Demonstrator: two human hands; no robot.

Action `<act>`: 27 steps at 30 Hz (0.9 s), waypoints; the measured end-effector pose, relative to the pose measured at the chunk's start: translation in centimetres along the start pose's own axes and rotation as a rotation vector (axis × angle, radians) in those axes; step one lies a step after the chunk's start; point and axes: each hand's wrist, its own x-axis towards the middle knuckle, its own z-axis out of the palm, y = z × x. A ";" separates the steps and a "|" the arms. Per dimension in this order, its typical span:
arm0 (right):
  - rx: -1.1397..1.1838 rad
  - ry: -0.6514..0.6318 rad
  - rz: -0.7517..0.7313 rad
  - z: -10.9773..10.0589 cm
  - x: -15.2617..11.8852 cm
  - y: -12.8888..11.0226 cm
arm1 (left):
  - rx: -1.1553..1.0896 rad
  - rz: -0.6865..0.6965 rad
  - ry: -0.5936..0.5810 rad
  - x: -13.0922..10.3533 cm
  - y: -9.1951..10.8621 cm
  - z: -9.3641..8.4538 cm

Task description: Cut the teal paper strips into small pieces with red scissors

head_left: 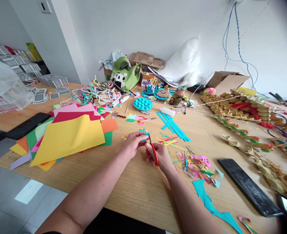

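Note:
In the middle of the head view my right hand (161,155) is closed around the orange-red handles of a pair of scissors (155,154). Their dark blades point away from me, close to the fingertips of my left hand (133,143). That hand is pinched, and a bit of blue paper (146,133) shows at its fingertips, mostly hidden by the fingers. Small blue and yellow clippings lie on the table just behind it. Thin strips of coloured paper (168,140) are to the right of the scissors, beyond my right hand.
Coloured paper sheets (70,139) are stacked at left. Paper scraps (192,164), blue offcuts (211,203) and a phone (248,185) lie at right. Further back are blue strips (174,125), a second pair of scissors (147,120), a blue dimpled disc (143,104) and egg-carton pieces (231,104).

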 end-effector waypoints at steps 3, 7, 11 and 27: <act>0.014 -0.008 -0.003 0.0 0.0 0.1 | -0.011 0.006 -0.006 -0.1 0.0 0.1; 0.048 -0.009 0.013 -0.1 0.2 0.3 | -0.029 0.010 -0.017 -0.1 -0.2 0.2; 0.046 -0.015 0.013 -0.1 0.3 0.4 | -0.037 0.013 -0.018 -0.1 -0.3 0.2; 0.030 -0.009 0.039 -0.2 0.5 0.7 | -0.029 -0.011 -0.017 -0.1 -0.5 0.0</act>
